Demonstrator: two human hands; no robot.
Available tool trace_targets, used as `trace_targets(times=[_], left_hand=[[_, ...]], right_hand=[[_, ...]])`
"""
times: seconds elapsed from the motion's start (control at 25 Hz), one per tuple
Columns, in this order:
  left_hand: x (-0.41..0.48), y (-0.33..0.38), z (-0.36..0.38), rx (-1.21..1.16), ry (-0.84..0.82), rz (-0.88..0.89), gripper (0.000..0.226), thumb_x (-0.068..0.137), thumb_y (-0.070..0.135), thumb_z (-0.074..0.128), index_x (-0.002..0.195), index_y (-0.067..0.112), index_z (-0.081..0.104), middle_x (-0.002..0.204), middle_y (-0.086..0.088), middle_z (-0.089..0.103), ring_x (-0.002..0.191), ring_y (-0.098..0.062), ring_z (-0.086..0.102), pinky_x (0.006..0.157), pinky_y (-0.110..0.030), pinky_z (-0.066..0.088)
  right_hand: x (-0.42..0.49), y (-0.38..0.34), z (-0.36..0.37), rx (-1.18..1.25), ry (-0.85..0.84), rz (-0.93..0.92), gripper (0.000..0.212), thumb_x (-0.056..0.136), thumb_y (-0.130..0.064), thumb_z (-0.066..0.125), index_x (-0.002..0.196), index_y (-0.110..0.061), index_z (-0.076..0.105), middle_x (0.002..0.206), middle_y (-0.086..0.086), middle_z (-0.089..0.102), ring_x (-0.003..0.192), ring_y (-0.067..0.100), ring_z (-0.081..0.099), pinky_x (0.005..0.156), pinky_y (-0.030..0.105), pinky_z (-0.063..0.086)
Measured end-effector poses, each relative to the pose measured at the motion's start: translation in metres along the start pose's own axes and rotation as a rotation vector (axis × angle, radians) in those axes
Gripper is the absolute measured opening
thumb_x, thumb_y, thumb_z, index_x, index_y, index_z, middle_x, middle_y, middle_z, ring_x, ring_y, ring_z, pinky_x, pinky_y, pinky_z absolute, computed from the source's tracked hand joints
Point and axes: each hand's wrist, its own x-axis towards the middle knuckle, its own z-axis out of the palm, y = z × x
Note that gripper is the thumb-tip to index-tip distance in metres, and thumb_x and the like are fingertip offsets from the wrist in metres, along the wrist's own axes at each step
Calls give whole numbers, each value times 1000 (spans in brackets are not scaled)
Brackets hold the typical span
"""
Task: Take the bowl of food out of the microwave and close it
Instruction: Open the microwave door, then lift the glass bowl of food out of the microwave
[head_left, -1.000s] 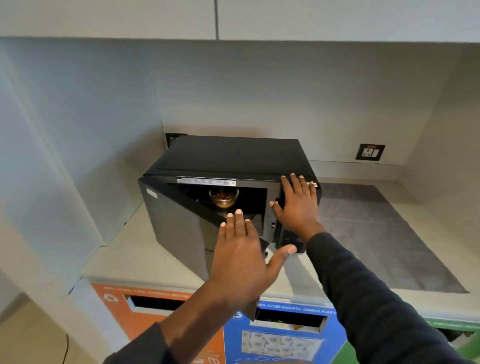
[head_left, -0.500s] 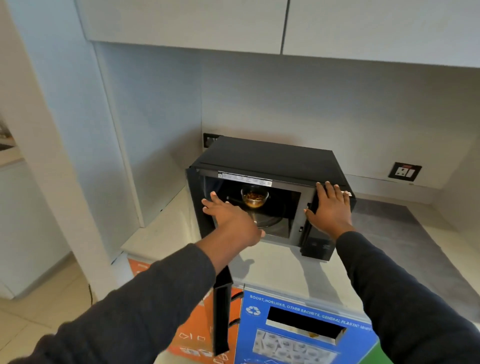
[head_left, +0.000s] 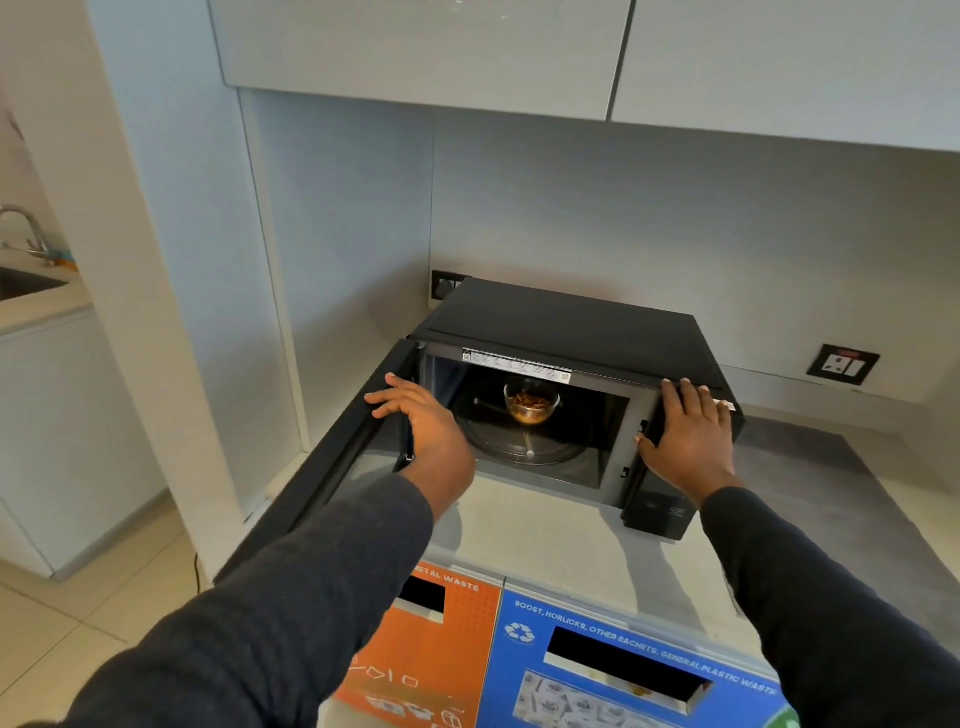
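Your left hand (head_left: 426, 421) rests flat with fingers spread on the swung-open door (head_left: 332, 457) of the black box-shaped microwave (head_left: 566, 322); your right hand (head_left: 685, 431) presses flat on its front panel, gripping nothing. The clear glass bowl of brown food (head_left: 532, 401) sits inside on the turntable.

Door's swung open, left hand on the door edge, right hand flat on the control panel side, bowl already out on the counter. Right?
Not quite. The head view shows the bowl inside the microwave, on the turntable. The rest holds: door open, left hand on its edge, right hand flat on the panel side.

Label (head_left: 517, 365) text unreadable; sink (head_left: 21, 283) cropped.
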Motion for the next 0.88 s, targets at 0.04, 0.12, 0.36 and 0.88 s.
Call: trace_targets(times=[0.04, 0.12, 0.36, 0.88], left_hand=[[3, 1, 4, -6, 11, -18, 82, 95, 41, 59, 151, -9, 26, 144, -51, 28, 112, -63, 56, 87, -52, 56], [10, 1, 13, -18, 35, -47, 83, 93, 39, 61, 151, -8, 26, 141, -51, 28, 108, -65, 55, 85, -53, 56], [16, 9, 30, -39, 65, -39, 90, 94, 46, 61, 157, -1, 17, 152, -49, 15, 124, -70, 43, 101, -62, 48], [43, 108, 55, -1356, 169, 510, 78, 97, 53, 53, 153, 3, 31, 162, -19, 34, 150, -35, 31, 121, -48, 30]], right_hand=[[0, 0, 1, -1, 1, 0, 91, 94, -50, 63, 163, -15, 17, 172, 15, 17, 159, 36, 10, 129, 54, 10], [1, 0, 1, 0, 0, 2, 91, 93, -50, 63, 163, -15, 18, 172, 15, 17, 159, 36, 10, 129, 54, 10], [1, -1, -1, 13, -13, 8, 91, 94, -52, 62, 163, -15, 17, 172, 15, 16, 159, 37, 9, 129, 55, 10], [-67, -85, 98, 851, -64, 89, 78, 97, -46, 64, 161, -20, 29, 168, 3, 32, 153, 22, 33, 121, 42, 37]])
